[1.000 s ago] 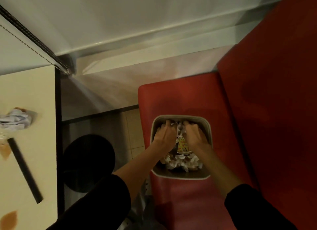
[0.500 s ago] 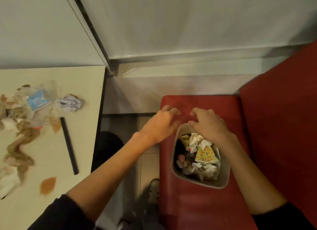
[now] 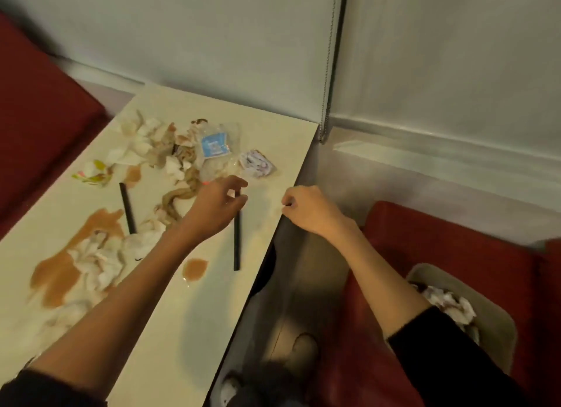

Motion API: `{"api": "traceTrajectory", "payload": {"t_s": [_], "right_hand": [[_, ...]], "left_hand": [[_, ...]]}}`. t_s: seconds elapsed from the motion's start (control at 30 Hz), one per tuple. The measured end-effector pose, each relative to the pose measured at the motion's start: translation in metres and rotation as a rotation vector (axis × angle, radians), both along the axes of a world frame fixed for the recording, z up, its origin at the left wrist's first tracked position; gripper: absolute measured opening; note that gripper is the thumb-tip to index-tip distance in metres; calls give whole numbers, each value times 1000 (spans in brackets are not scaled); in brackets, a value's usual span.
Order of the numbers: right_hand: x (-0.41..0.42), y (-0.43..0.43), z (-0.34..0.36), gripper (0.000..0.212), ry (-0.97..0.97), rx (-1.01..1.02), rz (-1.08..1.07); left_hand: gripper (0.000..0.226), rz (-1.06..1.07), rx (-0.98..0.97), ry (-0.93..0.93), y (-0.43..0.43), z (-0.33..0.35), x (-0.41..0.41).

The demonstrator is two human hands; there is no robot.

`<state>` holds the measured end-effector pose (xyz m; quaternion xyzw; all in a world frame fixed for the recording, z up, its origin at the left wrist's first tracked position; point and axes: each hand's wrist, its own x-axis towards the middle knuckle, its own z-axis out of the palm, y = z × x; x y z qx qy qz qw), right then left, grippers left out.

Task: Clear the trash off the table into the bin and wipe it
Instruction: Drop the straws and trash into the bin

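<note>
Checking in from the remote seat. The left grip (image 3: 217, 206) is down over the top end of the near black straw (image 3: 236, 242), fingers curled, thumb and forefinger close together right where the straw starts. Honestly can't tell whether it has the straw pinched or is just above it.

The right grip (image 3: 309, 209) hangs at the tabletop (image 3: 212, 309) edge, fingers loosely curled, nothing in it that I can see. My guess is it's parked there to ferry stuff across, since the bin (image 3: 505, 324) sits on the red seat (image 3: 455, 233) on that side, well apart from the mess and with crumpled paper already in it.

Plenty left: a second straw (image 3: 127, 207), a paper ball (image 3: 258, 165) and a blue-label wrapper (image 3: 214, 145) just beyond the left grip, and soggy napkins (image 3: 97, 257) lying in the big brown spill (image 3: 60, 273). I'd take the dry bits first — wiping only makes sense once the tabletop is bare, and those wet napkins will likely drip on the way over.
</note>
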<state>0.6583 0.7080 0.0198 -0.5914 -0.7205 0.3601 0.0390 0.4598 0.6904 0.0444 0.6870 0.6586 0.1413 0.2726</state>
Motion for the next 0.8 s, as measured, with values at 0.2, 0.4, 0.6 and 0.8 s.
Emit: {"api": "traceTrajectory", "payload": {"t_s": [0.2,0.4,0.6,0.8], "right_hand": [[-89,4,-30,19,27,-57,49],[-147,5,-56,29,-36,-98,-149],[-163,0,-68,47,-165,-89,-205],[-160,-1,-63,42,-156,-101,-290]], "left_hand": [[29,139,-112,25,-32,-21,-67],[29,194,-139,-1,-61,-37,-110],[26,199,-110,-26,-73,-47,-135],[26,255,-103,-28,-74,-56,-168]]}}
